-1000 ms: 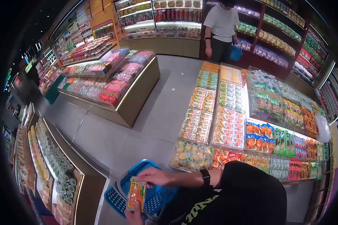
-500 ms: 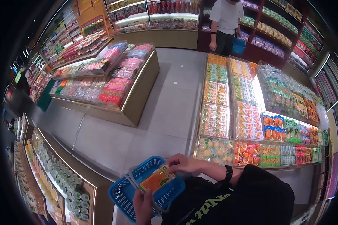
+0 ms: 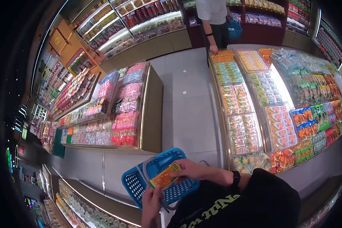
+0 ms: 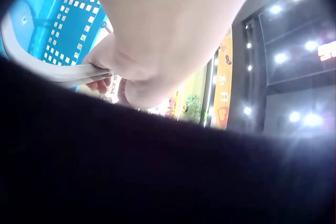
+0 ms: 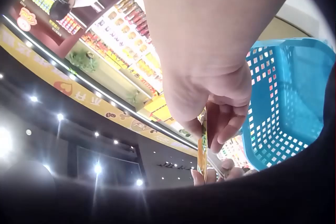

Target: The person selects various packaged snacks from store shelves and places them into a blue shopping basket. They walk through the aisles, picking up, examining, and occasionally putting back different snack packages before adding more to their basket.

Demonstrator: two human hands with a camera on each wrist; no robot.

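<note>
An orange-and-yellow packet (image 3: 164, 177) is held flat above a blue basket (image 3: 134, 185). The right hand (image 3: 187, 169) pinches its upper right end; in the right wrist view the packet (image 5: 202, 148) shows edge-on between that hand's (image 5: 210, 92) thumb and fingers. At the lower left end, the left hand (image 3: 152, 200) grips the packet with thumb and fingers. The basket's grey handle (image 4: 58, 71) passes by the left hand (image 4: 142, 71) in the left wrist view; whether the fingers hold it too is unclear. The part of the basket (image 5: 286, 92) seen from the right wrist is bare inside.
A display of packaged snacks (image 3: 237, 129) stands to the right, and another display (image 3: 152, 110) to the left, with grey floor (image 3: 190, 114) between them. Jars fill a counter (image 3: 87, 205) at lower left. A person in a white shirt (image 3: 209, 11) carries a blue basket (image 3: 234, 29) at the back.
The packet has turned from upright to slanted over the basket, both hands still on it. The view has swung, bringing the left display nearer. The other person's hand has come to the right display's far end.
</note>
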